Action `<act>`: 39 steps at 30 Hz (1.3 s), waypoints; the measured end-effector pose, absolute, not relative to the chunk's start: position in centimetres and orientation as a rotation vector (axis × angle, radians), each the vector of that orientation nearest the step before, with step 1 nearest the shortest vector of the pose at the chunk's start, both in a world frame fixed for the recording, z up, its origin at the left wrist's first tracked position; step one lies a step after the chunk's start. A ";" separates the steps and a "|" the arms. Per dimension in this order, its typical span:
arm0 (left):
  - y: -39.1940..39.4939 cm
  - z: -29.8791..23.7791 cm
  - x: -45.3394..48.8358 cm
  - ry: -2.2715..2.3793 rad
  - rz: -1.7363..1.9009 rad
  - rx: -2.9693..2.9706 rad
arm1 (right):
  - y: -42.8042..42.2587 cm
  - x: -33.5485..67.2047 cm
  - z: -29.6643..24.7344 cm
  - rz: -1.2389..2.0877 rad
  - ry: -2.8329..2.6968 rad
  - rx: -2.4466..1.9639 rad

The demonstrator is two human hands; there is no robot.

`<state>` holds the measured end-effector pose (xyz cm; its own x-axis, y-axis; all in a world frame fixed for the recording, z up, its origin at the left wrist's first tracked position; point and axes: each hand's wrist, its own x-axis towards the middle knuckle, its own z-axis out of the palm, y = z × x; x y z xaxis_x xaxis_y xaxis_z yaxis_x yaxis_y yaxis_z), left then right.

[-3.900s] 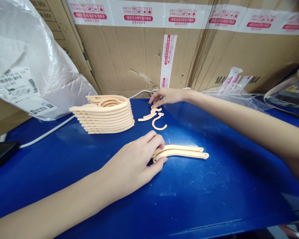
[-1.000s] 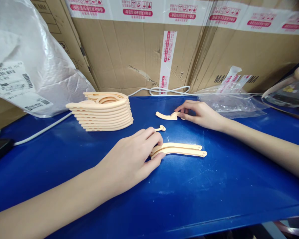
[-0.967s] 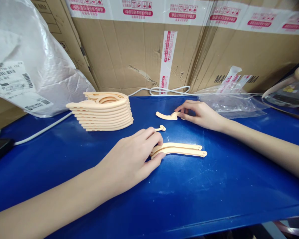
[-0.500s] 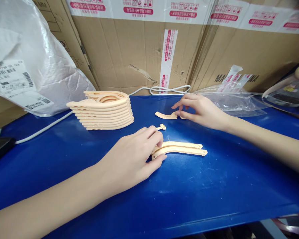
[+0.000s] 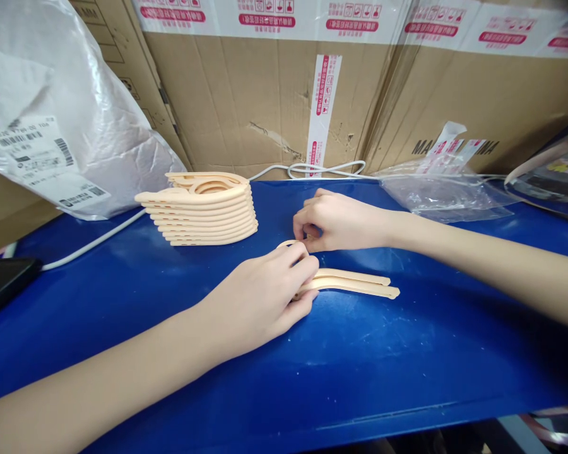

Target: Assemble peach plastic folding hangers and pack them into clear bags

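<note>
Blue table (image 5: 407, 353) | strips (image 5: 355, 284) point right, long axes parallel | left fingers (image 5: 307, 268) pinch them | right fingers (image 5: 301, 222): grip unclear

Smooth plastic strips (image 5: 355, 287), glossy tabletop (image 5: 360, 359)

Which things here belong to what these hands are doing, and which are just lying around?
In the work:
two cream strips, in the left hand
curved cream piece, by the right hand
probably the cream stack, same colour

Lying about:
white parcel bag
clear plastic bag
white cable
black device
cardboard boxes
</note>
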<state>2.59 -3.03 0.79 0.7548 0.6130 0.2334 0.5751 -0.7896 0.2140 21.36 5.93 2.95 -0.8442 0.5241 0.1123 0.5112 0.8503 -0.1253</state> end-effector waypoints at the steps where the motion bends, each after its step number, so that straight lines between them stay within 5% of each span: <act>1: -3.1 0.8 2.6 0.965 0.453 2.823 | 6.0 21.3 2.9 0.136 -2.853 -0.834; 5: -3.1 0.6 2.7 0.987 0.451 2.810 | 5.9 21.8 2.8 0.256 -2.616 -0.952; 14: -3.3 0.4 3.0 0.992 0.483 2.790 | 3.9 23.2 0.5 1.183 -1.915 -0.940; 39: -2.9 -0.5 3.2 1.043 0.631 2.858 | 4.2 24.0 -0.6 1.334 -1.844 -0.827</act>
<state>3.15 -2.91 -0.48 0.6923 0.6244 0.3619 0.6105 -0.7741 0.1676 23.97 4.25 -0.61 -0.5478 0.8187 0.1724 0.0925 0.2640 -0.9601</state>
